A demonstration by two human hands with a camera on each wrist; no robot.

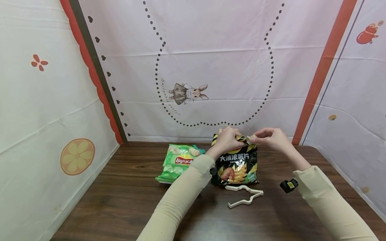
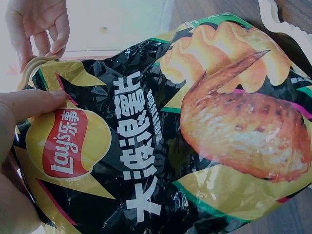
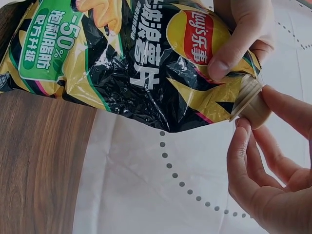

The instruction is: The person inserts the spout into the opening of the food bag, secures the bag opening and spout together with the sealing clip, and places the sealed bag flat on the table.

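A black and yellow Lay's chip bag [image 1: 236,165] stands upright on the table, its upper part between both hands. My left hand [image 1: 226,142] grips the bag near its top edge, with the thumb [image 3: 219,68] pressed on the front beside the Lay's logo. At the bag's top corner, my right hand [image 1: 275,140] pinches a small round beige cap [image 3: 254,103] with a ridged rim. The cap touches the corner; whether it is fastened there I cannot tell. An off-white hinged bag clip [image 1: 248,191] lies spread apart on the table in front of the bag.
A green Lay's bag [image 1: 176,162] lies to the left, with a teal piece [image 1: 199,149] at its upper right, partly hidden by the left arm. The dark wooden table [image 1: 120,197] meets a printed cloth backdrop [image 1: 217,73] behind and at both sides.
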